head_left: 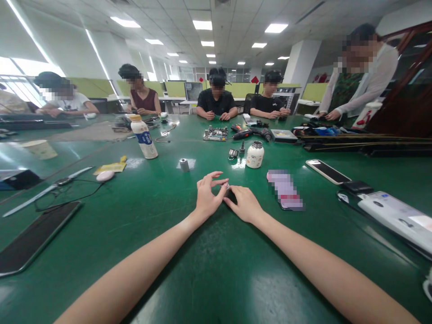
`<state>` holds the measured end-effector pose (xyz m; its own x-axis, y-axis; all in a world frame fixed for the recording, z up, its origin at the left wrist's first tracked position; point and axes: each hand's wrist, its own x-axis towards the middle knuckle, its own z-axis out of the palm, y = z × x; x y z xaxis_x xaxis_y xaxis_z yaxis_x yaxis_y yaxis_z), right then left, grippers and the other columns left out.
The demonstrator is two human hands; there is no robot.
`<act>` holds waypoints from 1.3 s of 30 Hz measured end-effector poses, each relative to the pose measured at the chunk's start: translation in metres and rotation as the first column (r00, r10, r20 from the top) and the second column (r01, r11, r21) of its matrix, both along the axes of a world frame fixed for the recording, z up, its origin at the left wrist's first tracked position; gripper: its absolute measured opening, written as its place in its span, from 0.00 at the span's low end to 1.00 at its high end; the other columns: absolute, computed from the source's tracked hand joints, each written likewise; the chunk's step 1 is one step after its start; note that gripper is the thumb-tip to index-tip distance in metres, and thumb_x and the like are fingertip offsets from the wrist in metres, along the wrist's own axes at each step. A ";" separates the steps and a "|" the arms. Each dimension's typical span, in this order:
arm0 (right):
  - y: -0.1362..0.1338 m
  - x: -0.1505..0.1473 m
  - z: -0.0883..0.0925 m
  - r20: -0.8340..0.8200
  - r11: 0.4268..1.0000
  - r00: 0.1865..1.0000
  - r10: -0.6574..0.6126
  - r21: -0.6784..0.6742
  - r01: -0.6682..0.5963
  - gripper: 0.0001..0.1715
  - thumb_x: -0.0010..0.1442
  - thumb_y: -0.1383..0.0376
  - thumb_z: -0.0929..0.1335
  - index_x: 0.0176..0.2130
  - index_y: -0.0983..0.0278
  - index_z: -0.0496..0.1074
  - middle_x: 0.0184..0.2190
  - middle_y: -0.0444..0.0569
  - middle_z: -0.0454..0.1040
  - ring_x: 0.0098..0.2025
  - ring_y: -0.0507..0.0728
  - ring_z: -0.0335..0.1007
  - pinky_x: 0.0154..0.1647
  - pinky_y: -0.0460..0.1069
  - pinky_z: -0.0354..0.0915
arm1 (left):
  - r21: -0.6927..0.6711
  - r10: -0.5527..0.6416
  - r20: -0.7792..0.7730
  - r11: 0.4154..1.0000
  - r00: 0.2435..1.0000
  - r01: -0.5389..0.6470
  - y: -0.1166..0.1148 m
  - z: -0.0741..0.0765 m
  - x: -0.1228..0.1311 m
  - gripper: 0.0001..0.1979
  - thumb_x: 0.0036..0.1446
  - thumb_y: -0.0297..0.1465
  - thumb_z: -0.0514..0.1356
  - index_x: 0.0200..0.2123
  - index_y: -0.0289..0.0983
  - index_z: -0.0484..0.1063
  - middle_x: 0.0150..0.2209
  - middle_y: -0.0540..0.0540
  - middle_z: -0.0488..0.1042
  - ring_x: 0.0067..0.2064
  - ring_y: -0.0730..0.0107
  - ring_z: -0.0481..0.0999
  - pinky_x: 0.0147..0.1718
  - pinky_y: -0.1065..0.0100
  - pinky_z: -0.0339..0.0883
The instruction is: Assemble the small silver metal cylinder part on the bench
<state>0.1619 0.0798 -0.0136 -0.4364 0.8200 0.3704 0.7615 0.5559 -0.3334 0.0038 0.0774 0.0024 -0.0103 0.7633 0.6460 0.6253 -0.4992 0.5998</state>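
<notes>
Over the green table (141, 243), my left hand (209, 194) and my right hand (243, 202) meet at their fingertips. Between them is a small grey metallic part (227, 192), mostly covered by the fingers. My left thumb and index finger close on it, with the other fingers raised. From the right side, my right thumb and fingers pinch the same part. Beyond the hands stand a small silver cylinder (184, 165), a white patterned bottle (255, 155) without a lid, a dark slim fitting (242, 147) and a metal cap-like piece (232, 154).
To the right lie a pink phone (285, 190), another phone (328, 172) and a white device (394, 216). At left are a milk bottle (144, 138), a pale mouse (105, 176) and a dark tablet (37, 236). A circuit board (216, 133) and power drill (258, 133) lie farther back; several people work around the table.
</notes>
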 end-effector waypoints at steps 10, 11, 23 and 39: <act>-0.003 -0.001 0.002 0.006 1.000 1.000 -0.009 0.011 0.008 0.18 0.66 0.58 0.66 0.51 0.66 0.70 0.49 0.57 0.76 0.51 0.62 0.72 0.53 0.57 0.64 | -0.009 0.259 0.021 0.966 0.966 -0.259 0.009 -0.005 -0.008 0.04 0.61 0.35 0.60 0.38 0.42 0.70 0.36 0.48 0.82 0.46 0.58 0.77 0.51 0.56 0.60; -0.003 -0.001 0.003 0.006 1.000 1.000 -0.012 0.009 0.012 0.18 0.66 0.58 0.66 0.51 0.66 0.71 0.49 0.57 0.76 0.51 0.62 0.72 0.53 0.57 0.64 | -0.065 0.267 -0.016 0.961 0.964 -0.268 0.011 -0.006 -0.010 0.04 0.60 0.34 0.61 0.38 0.42 0.70 0.35 0.48 0.82 0.47 0.56 0.76 0.50 0.55 0.60; -0.002 -0.001 0.001 0.007 1.000 1.000 -0.010 0.015 0.010 0.18 0.66 0.58 0.66 0.51 0.66 0.71 0.51 0.58 0.75 0.52 0.63 0.72 0.54 0.57 0.64 | -0.242 0.305 -0.078 0.918 0.949 -0.315 0.012 -0.011 -0.012 0.05 0.59 0.35 0.59 0.38 0.43 0.72 0.40 0.44 0.82 0.49 0.51 0.74 0.50 0.51 0.59; -0.002 -0.001 0.002 0.013 1.000 1.000 -0.005 0.003 0.005 0.19 0.66 0.59 0.66 0.52 0.67 0.69 0.50 0.57 0.75 0.52 0.64 0.71 0.54 0.57 0.63 | 0.003 0.066 0.152 0.998 0.986 -0.067 0.005 -0.009 -0.006 0.06 0.58 0.24 0.57 0.32 0.41 0.71 0.42 0.47 0.82 0.46 0.63 0.81 0.50 0.59 0.70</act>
<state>0.1607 0.0774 -0.0119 -0.4369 0.8213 0.3668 0.7689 0.5526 -0.3216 -0.0018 0.0821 -0.0068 -0.1592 0.7526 0.6389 0.5596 -0.4643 0.6864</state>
